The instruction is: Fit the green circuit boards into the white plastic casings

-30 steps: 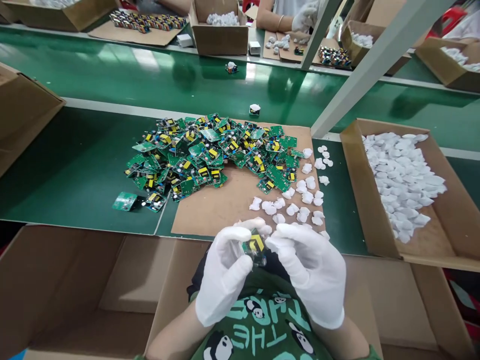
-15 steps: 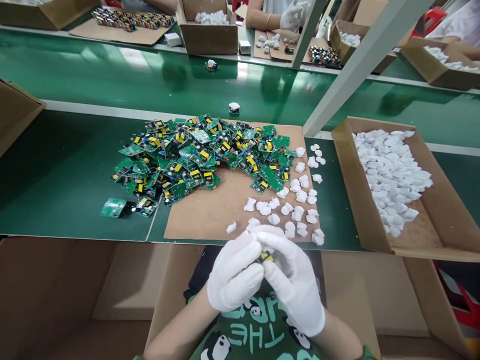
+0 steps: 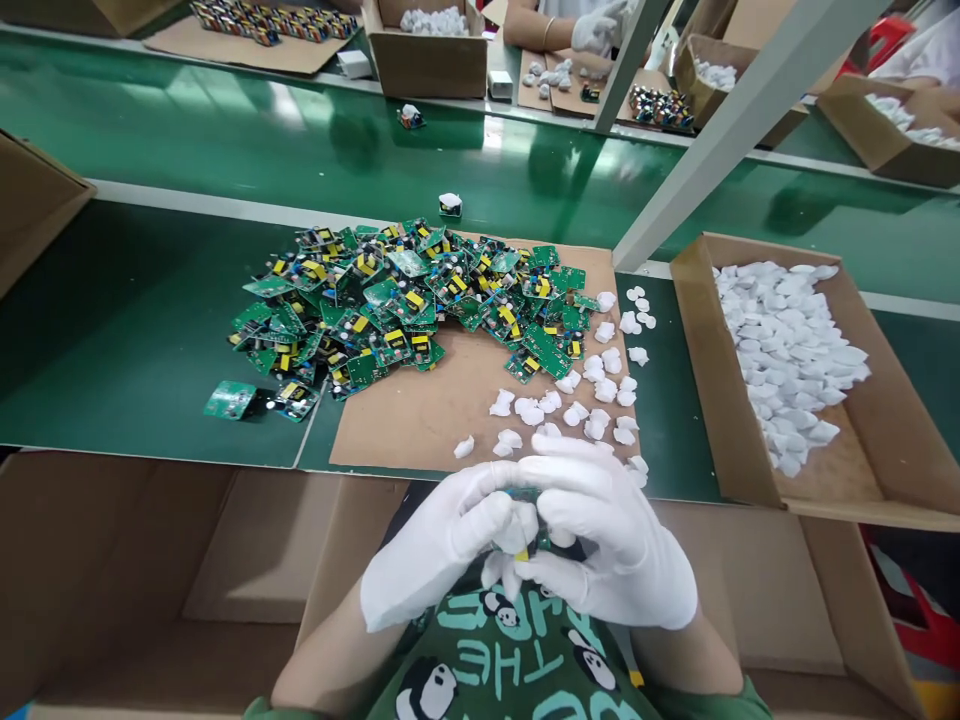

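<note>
In front of my chest, both white-gloved hands meet around one small circuit board (image 3: 523, 554), which shows a bit of green and a yellow part. A thin white piece (image 3: 517, 528) lies against the board between my fingers. My left hand (image 3: 439, 545) pinches from the left, and my right hand (image 3: 607, 530) has its fingers curled around the other side. Much of the board is hidden by the gloves. Just beyond my hands, crumpled white pieces (image 3: 529, 411) lie scattered on a cardboard sheet (image 3: 405, 430). A heap of green circuit boards (image 3: 405, 300) rests behind them.
At right, an open cardboard box (image 3: 885, 420) holds many white pieces. A green conveyor belt (image 3: 247, 135) runs behind the table, carrying two wrapped boards, one of them nearby (image 3: 450, 205). A slanted white post (image 3: 720, 140) rises at right. Across the belt, another person's gloved hands (image 3: 596, 30) are visible.
My hands have turned and spread slightly, the right one shifting right, so the white piece on the board now shows. On the belt, the two wrapped boards have moved left. The view has shifted slightly.
</note>
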Available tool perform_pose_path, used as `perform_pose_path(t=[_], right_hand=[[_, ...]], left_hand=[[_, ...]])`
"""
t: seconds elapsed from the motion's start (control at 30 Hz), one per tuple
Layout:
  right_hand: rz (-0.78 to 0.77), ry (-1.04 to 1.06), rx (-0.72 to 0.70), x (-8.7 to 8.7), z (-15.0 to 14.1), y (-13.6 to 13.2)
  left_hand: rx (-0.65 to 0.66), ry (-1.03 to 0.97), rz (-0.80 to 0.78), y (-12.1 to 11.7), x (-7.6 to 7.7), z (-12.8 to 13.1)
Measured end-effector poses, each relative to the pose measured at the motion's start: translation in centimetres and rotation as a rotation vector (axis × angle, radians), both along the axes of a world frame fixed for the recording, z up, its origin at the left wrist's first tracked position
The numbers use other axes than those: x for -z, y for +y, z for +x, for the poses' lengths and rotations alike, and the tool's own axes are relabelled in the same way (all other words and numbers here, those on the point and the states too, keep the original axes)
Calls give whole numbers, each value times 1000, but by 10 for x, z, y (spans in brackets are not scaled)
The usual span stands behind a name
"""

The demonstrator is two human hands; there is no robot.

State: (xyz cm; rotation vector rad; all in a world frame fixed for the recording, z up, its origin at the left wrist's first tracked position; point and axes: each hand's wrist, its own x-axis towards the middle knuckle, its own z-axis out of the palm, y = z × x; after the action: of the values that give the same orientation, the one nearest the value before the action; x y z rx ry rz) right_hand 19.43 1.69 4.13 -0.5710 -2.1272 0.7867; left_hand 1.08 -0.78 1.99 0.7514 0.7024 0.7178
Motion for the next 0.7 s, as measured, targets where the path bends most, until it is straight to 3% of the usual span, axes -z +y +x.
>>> perform_pose_path(t=[0.1,0.27,0.5,0.7], right_hand=[[152,56,167,16,1,-5],[252,147,141,32,-3,-4],[144,329,129,38,-11,-9],[138,310,59,37,-9,-14]], left_hand=[[-22,10,-23,-3,1,4],[-38,16,97,-7,-2,12],[-20,-36,130,-12,-9,12],[5,-124,29,-15,-5,9]])
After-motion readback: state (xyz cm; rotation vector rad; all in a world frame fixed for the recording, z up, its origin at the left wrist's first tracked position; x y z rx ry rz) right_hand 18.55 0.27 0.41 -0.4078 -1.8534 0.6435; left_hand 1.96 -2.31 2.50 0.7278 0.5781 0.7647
